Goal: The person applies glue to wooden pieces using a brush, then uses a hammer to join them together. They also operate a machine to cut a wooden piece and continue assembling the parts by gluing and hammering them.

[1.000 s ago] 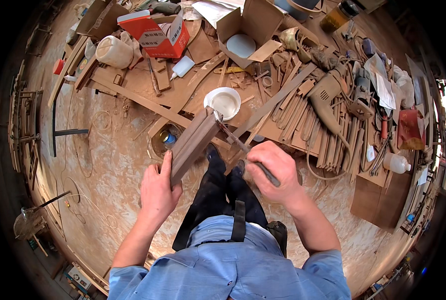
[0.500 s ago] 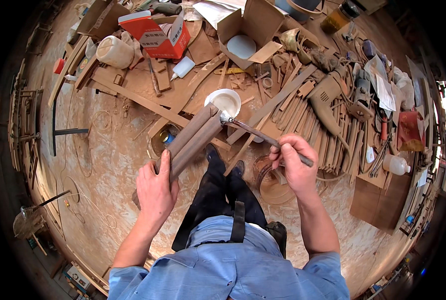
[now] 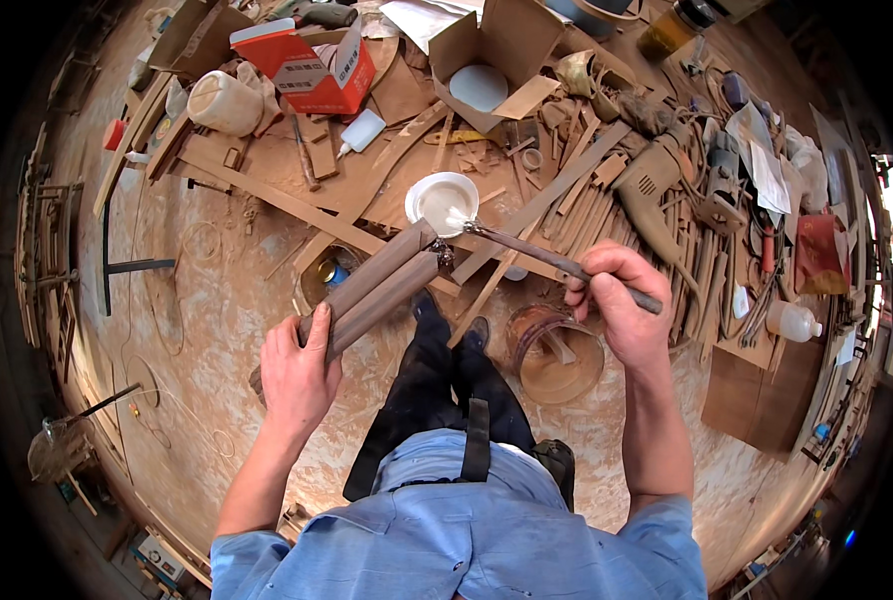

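Observation:
My left hand is wrapped round two dark brown wooden pieces, rounded and lying side by side, slanting up to the right. A shiny wet spot shows at the far end of the nearer piece. My right hand grips a slim dark stick between thumb and fingers. White, paste-like stuff clings to the stick's tip, at the lower right rim of a white bowl with whitish liquid in it. Whether the tip touches the bowl, I cannot tell.
The bowl stands on a cluttered workbench with wood strips, a power drill, an orange-red box, an open cardboard box and a white squeeze bottle. Below, a round brown bucket stands by my feet.
The stick's tip has come off the ends of the wooden pieces and moved slightly up and right, toward the bowl's rim. My left hand and the wood have shifted a little left.

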The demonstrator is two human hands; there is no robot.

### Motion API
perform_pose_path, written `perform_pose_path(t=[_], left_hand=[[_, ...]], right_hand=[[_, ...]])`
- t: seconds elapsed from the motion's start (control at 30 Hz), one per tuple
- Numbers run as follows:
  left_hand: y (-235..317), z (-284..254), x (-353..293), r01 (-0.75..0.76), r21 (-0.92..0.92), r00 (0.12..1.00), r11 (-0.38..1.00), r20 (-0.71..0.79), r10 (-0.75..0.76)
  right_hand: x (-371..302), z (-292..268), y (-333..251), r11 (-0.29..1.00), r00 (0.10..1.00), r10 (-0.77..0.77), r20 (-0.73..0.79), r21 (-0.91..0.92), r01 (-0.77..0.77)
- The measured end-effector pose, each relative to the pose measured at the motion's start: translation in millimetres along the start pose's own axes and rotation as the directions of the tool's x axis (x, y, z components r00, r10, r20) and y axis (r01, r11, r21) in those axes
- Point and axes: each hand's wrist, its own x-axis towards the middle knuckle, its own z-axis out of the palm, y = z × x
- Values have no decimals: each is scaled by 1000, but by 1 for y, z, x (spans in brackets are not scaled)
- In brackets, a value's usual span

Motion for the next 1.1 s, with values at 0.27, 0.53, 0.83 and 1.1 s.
perform_pose_path(t=[0.27, 0.53, 0.83, 1.1], left_hand=[[1, -5, -1, 5, 25, 1000, 1000, 25, -6], [-2, -4, -1, -25, 83, 1000, 996, 14, 24], [-10, -4, -6, -73, 63, 997, 995, -22, 74], [-13, -3, -8, -61, 34, 998, 998, -9, 62]], right_hand=[[4, 22, 3, 994, 994, 20, 110, -110, -8], [10, 32, -4, 964, 964, 260, 62, -74, -255], [24, 10, 8, 960, 961, 276, 29, 46, -277], [18, 16, -1, 965, 970, 234, 65, -139, -224]])
